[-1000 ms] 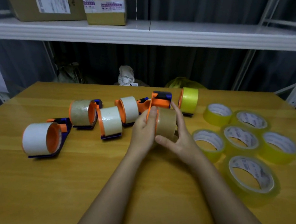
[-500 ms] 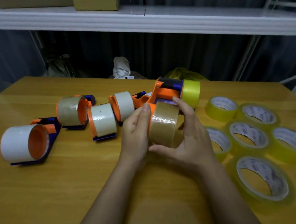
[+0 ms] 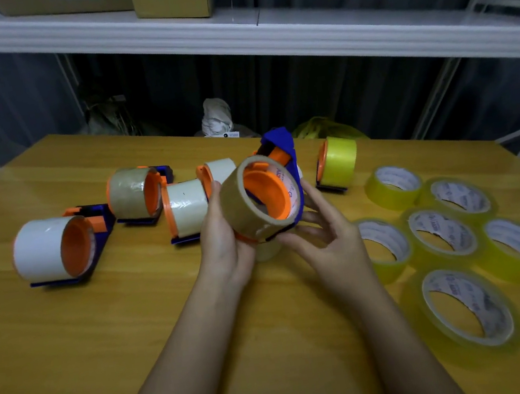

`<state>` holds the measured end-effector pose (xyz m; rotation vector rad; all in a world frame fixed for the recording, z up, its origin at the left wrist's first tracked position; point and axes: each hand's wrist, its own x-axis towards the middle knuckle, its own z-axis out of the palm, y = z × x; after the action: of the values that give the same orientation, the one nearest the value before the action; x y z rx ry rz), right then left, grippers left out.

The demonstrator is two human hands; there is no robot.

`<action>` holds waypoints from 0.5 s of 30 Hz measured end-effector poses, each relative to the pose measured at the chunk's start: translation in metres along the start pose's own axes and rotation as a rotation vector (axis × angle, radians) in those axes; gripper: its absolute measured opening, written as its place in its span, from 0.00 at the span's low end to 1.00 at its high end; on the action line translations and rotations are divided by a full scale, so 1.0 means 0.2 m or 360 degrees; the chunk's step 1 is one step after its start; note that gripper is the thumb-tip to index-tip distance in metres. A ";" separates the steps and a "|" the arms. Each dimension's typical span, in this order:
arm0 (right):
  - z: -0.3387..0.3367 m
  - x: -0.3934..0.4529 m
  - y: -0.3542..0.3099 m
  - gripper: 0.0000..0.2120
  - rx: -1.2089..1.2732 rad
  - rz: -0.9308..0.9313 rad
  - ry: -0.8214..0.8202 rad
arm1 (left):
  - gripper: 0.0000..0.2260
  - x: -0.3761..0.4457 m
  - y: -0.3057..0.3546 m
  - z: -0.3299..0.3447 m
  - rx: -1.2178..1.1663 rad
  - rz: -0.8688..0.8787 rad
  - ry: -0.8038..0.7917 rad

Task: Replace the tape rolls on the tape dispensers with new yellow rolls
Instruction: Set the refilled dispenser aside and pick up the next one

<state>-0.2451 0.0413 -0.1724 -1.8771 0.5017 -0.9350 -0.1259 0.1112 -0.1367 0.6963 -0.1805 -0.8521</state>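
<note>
- We had the left hand (image 3: 224,236) curled round the brown tape roll (image 3: 249,205), thumb up along its near side, holding it above the table (image 3: 137,333).
- We had the right hand (image 3: 324,231) under the blue-and-orange dispenser (image 3: 283,159), fingers spread and lightly bent against its blue frame; the brown roll sat on the orange hub (image 3: 268,192), tilted toward us.
- Both forearms came in from the near edge, meeting at the table's middle, with bare wood below them.
- Left of the hands, four loaded dispensers lay close together: white roll (image 3: 42,249), brown (image 3: 129,192), two pale ones (image 3: 186,208).
- Just right, a dispenser carrying a yellow roll (image 3: 337,158) stood upright.
- Further right, six loose yellow rolls (image 3: 439,234) lay flat, clustered near the table's right edge.
</note>
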 end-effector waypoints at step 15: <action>-0.02 -0.01 0.04 0.32 -0.0137 -0.0096 0.0146 | 0.14 0.00 0.00 -0.04 0.0390 0.0348 0.0088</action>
<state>-0.2489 0.0362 -0.1796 -1.9422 0.5507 -1.0575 -0.1217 0.1146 -0.1421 0.9103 -0.3093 -0.6062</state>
